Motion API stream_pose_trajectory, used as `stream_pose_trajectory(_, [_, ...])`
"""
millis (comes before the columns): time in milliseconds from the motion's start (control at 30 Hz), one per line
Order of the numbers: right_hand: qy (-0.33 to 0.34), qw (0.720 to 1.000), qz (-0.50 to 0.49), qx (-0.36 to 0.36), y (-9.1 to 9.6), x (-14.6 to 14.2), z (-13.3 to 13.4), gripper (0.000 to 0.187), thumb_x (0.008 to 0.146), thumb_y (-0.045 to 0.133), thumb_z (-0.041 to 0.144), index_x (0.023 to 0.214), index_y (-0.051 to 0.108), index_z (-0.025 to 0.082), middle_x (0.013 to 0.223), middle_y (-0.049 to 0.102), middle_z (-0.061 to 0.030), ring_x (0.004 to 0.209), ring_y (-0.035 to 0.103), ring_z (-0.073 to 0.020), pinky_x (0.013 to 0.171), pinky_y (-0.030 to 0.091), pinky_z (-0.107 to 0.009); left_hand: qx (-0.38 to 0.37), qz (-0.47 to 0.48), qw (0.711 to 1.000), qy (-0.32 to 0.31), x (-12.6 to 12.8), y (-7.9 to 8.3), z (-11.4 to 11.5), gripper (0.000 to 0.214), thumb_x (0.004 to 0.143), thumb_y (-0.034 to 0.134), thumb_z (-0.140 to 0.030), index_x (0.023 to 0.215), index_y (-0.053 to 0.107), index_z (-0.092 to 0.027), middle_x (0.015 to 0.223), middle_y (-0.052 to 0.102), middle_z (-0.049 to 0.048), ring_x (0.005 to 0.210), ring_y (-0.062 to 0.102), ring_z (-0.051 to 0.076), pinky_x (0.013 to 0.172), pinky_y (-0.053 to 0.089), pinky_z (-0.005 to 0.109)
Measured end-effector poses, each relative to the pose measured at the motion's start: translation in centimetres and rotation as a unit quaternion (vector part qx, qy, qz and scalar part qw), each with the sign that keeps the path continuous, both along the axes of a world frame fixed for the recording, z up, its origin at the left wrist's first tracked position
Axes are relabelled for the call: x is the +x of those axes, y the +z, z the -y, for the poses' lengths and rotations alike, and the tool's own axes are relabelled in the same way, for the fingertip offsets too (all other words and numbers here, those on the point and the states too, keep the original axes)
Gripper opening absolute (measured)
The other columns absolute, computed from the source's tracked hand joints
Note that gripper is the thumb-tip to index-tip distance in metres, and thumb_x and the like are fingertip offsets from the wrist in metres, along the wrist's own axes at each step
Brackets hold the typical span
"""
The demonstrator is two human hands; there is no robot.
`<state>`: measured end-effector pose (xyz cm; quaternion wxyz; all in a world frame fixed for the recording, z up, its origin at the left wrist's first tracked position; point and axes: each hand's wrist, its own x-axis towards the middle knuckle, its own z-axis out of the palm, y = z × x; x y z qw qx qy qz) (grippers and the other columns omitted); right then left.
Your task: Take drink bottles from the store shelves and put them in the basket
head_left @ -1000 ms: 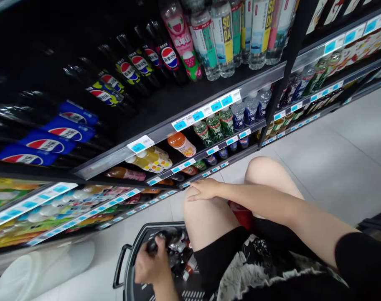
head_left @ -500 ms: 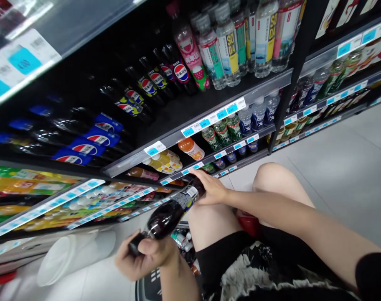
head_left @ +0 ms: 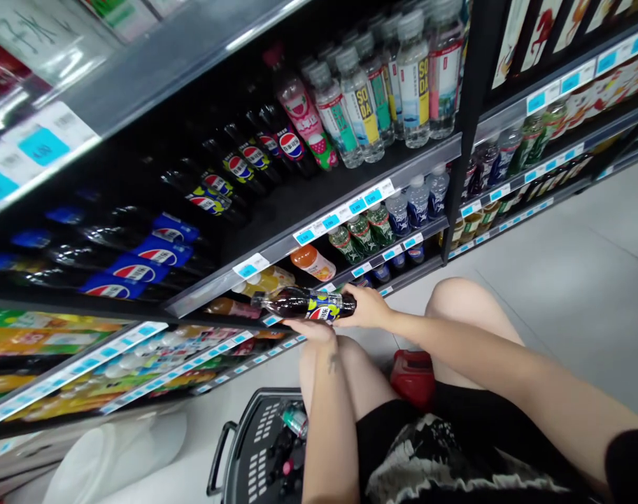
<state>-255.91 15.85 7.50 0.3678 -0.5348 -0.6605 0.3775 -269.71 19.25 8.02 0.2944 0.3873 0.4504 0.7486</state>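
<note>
A dark cola bottle (head_left: 285, 302) lies nearly level in front of my knees, its cap end to the left and its lime-printed label facing me. My right hand (head_left: 369, 306) is closed around the base end. Under the middle of the bottle, my left hand (head_left: 316, 331) bears against it, its fingers partly hidden behind the bottle. Just beyond the hands, an orange drink bottle (head_left: 313, 263) stands on a lower shelf. More lime-label cola bottles (head_left: 208, 201) stand on the shelf above.
A grey shopping basket (head_left: 261, 427) with several bottles inside sits on the floor left of my legs. A white bucket (head_left: 114, 455) stands farther left. Between my legs is a red object (head_left: 413, 378). The shelf edge (head_left: 345, 217) with price tags runs close ahead.
The cola bottle has turned from slanted to nearly level, its label rolling toward me. My left hand has moved from the cap, up and right, to beneath the bottle's middle.
</note>
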Motion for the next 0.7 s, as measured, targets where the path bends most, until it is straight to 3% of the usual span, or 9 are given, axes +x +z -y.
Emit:
stream_pose_trajectory(67, [0.014, 0.997, 0.030, -0.063, -0.3, 0.4, -0.4, 0.063, 0.060, 0.082, 0.065, 0.107, 0.065, 0.027, 0.101, 0.074, -0.0029, 0.094, 0.069, -0.0283, 0.073, 0.047, -0.031, -0.052, 0.046, 0.997, -0.036, 0.4, -2.6, 0.1, 0.081, 0.079, 0.044, -0.085, 0.122, 0.062, -0.020, 0.131, 0.060, 0.0135, 0.133, 0.050, 0.027, 0.108, 0.044, 0.037])
stream_pose_trajectory(133, [0.032, 0.994, 0.037, -0.101, -0.6, 0.9, -0.7, 0.061, 0.059, 0.083, 0.064, 0.104, 0.067, 0.026, 0.100, 0.074, -0.0029, 0.094, 0.069, -0.0287, 0.072, 0.048, -0.030, -0.100, 0.059, 0.989, -0.094, 0.6, -3.7, 0.3, 0.084, 0.079, 0.042, -0.087, 0.121, 0.064, -0.018, 0.128, 0.062, 0.0156, 0.130, 0.053, 0.029, 0.106, 0.046, 0.040])
stream_pose_trajectory(200, [0.042, 0.991, 0.026, -0.121, -0.6, 1.2, -1.0, 0.057, 0.061, 0.083, 0.063, 0.103, 0.068, 0.026, 0.099, 0.074, -0.0021, 0.094, 0.069, -0.0277, 0.073, 0.048, -0.030, -0.121, 0.050, 0.982, -0.138, 0.7, -3.8, 0.4, 0.083, 0.080, 0.041, -0.086, 0.118, 0.065, -0.016, 0.126, 0.063, 0.0170, 0.127, 0.055, 0.029, 0.104, 0.048, 0.040])
stream_pose_trajectory(300, [0.026, 0.985, 0.009, -0.169, -0.4, 1.4, -1.3, 0.054, 0.061, 0.083, 0.061, 0.099, 0.069, 0.026, 0.096, 0.074, -0.0012, 0.090, 0.069, -0.0254, 0.071, 0.049, -0.029, -0.108, 0.043, 0.982, -0.149, 0.6, -3.3, 0.0, 0.076, 0.082, 0.047, -0.081, 0.113, 0.067, -0.015, 0.123, 0.065, 0.0164, 0.122, 0.059, 0.027, 0.102, 0.048, 0.037])
stream_pose_trajectory(400, [0.025, 0.963, -0.051, -0.262, -0.2, 1.4, -1.5, 0.060, 0.059, 0.082, 0.064, 0.101, 0.068, 0.022, 0.082, 0.072, -0.0017, 0.068, 0.065, -0.0194, 0.057, 0.048, -0.027, -0.104, 0.067, 0.980, -0.158, 0.2, -3.6, -0.3, 0.066, 0.083, 0.055, -0.074, 0.111, 0.067, -0.015, 0.119, 0.066, 0.0140, 0.116, 0.061, 0.025, 0.099, 0.048, 0.035])
stream_pose_trajectory(500, [0.094, 0.929, -0.134, -0.332, 0.0, 1.5, -1.5, 0.060, 0.061, 0.079, 0.069, 0.089, 0.067, 0.018, 0.062, 0.063, 0.0003, 0.047, 0.052, -0.0125, 0.042, 0.040, -0.024, -0.105, 0.059, 0.983, -0.142, -0.5, -4.4, -0.1, 0.056, 0.083, 0.063, -0.066, 0.104, 0.067, -0.014, 0.109, 0.067, 0.0110, 0.105, 0.063, 0.022, 0.094, 0.049, 0.033])
stream_pose_trajectory(600, [0.132, 0.911, -0.164, -0.353, 0.4, 1.5, -1.4, 0.059, 0.063, 0.077, 0.072, 0.078, 0.063, 0.017, 0.055, 0.057, 0.0016, 0.040, 0.043, -0.0095, 0.035, 0.033, -0.022, -0.099, 0.042, 0.986, -0.129, -1.3, -5.0, 0.2, 0.048, 0.083, 0.067, -0.060, 0.094, 0.065, -0.013, 0.095, 0.066, 0.0065, 0.093, 0.064, 0.018, 0.090, 0.049, 0.032])
stream_pose_trajectory(700, [0.133, 0.912, -0.163, -0.351, 0.7, 1.2, -1.3, 0.060, 0.063, 0.077, 0.073, 0.077, 0.063, 0.016, 0.054, 0.057, 0.0017, 0.039, 0.043, -0.0090, 0.033, 0.033, -0.021, -0.088, 0.059, 0.986, -0.132, -1.8, -5.0, 0.5, 0.042, 0.084, 0.068, -0.055, 0.089, 0.064, -0.014, 0.087, 0.063, 0.0029, 0.086, 0.062, 0.015, 0.088, 0.048, 0.029])
